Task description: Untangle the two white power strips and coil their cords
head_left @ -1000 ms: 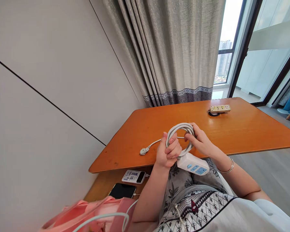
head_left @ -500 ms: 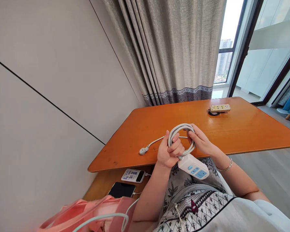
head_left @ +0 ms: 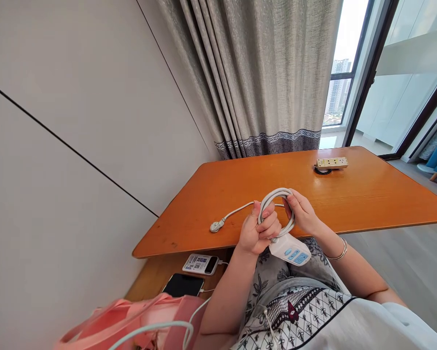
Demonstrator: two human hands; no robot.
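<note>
A white power strip (head_left: 290, 250) with blue socket faces hangs below my hands, over my lap at the table's near edge. Its grey-white cord (head_left: 276, 192) is wound into a coil of several loops. My left hand (head_left: 259, 227) is closed around the left side of the coil, close to where the cord meets the strip. On the right side of the loops, my right hand (head_left: 301, 212) pinches the cord; some of its fingers are hidden behind the coil. The cord's free end runs left across the tabletop to its plug (head_left: 217, 226).
An orange-brown wooden table (head_left: 378, 194) spans the front. A cream power strip (head_left: 332, 163) with a black cord lies at its far right. Lower left are a white power bank (head_left: 200, 264), a black phone (head_left: 183, 285) and a pink bag (head_left: 131, 321). A curtain (head_left: 269, 73) hangs behind.
My left hand has shifted slightly right with the coil, which looks narrower. The hanging power strip has swung up and tilted a little. The plug stays in place on the table.
</note>
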